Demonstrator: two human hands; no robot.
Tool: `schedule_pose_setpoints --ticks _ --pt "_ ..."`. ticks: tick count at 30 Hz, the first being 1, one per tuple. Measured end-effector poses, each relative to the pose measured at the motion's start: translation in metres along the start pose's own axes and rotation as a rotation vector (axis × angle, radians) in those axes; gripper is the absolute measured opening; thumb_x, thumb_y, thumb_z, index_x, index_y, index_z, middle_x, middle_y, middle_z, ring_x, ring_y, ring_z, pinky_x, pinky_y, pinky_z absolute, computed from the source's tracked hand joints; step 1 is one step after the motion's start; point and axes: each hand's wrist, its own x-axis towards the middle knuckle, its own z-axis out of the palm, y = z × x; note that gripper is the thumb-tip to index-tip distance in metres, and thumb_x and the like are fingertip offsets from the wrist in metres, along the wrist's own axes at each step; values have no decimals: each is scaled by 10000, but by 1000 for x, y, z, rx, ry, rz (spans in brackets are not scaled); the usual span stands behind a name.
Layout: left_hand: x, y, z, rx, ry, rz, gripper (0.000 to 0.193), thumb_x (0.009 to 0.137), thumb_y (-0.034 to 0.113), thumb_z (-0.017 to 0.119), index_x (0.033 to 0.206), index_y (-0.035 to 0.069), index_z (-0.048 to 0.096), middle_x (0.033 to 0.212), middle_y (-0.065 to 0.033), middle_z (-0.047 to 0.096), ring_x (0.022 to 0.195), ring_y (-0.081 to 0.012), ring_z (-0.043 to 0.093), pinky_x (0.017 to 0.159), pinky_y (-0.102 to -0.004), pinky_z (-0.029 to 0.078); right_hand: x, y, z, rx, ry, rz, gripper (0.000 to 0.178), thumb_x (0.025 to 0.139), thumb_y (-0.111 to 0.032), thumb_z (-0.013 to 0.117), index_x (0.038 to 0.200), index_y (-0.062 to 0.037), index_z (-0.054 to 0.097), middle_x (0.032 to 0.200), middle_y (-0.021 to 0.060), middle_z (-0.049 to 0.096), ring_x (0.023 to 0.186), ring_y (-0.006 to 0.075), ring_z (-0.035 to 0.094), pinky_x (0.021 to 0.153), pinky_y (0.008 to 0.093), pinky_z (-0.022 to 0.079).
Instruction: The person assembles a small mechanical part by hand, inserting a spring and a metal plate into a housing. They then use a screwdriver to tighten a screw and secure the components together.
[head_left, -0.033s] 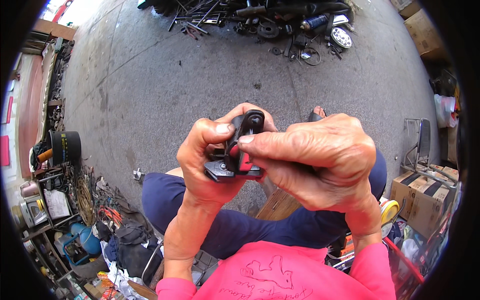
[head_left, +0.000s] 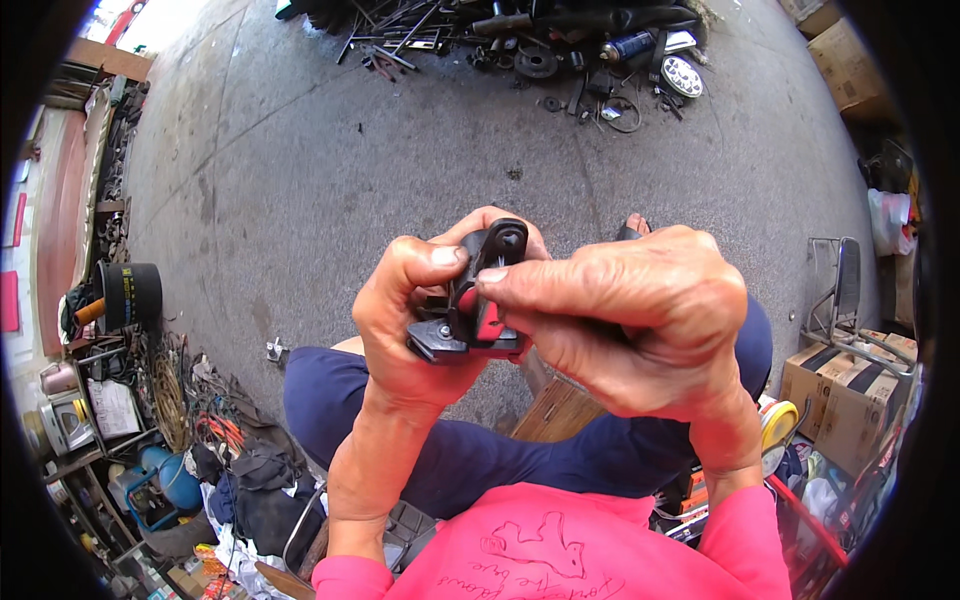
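In front of my knees, my left hand (head_left: 410, 310) is wrapped round a small black plastic fitting (head_left: 507, 240) with a rounded upper end. A red piece (head_left: 488, 322) sits in its lower middle, and a grey metal plate with a screw (head_left: 440, 336) juts out at its lower left. My right hand (head_left: 640, 325) comes in from the right with closed fingers. Its fingertips press against the fitting just beside the red piece. Whatever lies between those fingertips is hidden.
Scrap metal and old parts (head_left: 540, 60) lie heaped on the concrete floor ahead. A wooden board (head_left: 555, 408) shows between my legs. Cardboard boxes (head_left: 845, 400) and a small metal-framed chair (head_left: 845, 280) stand on the right. Cluttered tools, cloths and a blue tank (head_left: 180, 485) fill the left.
My right hand has shifted very slightly to the left against the fitting. My left hand keeps its hold in almost the same place.
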Motion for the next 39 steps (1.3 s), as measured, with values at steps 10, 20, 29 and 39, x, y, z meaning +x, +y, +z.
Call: schedule_pose_setpoints --ticks 10,20,29,39 --pt "8 1 -3 75 63 -403 410 897 342 354 942 13 594 774 -213 625 564 -262 577 419 -274 413 11 6 -25 190 -160 692 229 868 -119 565 984 71 619 690 38 631 620 46 548 525 226 448" --pt "3 10 -1 33 38 -270 655 922 579 321 1122 18 593 856 -216 625 512 -215 535 396 -246 345 -4 28 -15 266 62 804 194 910 -188 591 904 6 581 511 -36 454 375 22 369 339 194 267" --pt "9 17 4 287 462 -80 519 921 498 451 679 67 611 421 -21 434 285 -86 292 284 -211 199 -7 13 -7 393 -4 874 270 896 -234 610 875 34 595 526 -26 495 411 26 404 337 216 272" --pt "12 15 9 290 551 -47 460 899 466 523 603 116 550 421 23 432 279 -79 285 292 -213 201 -3 6 -5 346 -172 964 528 843 -510 626 685 -7 609 524 -54 447 488 12 377 408 212 256"
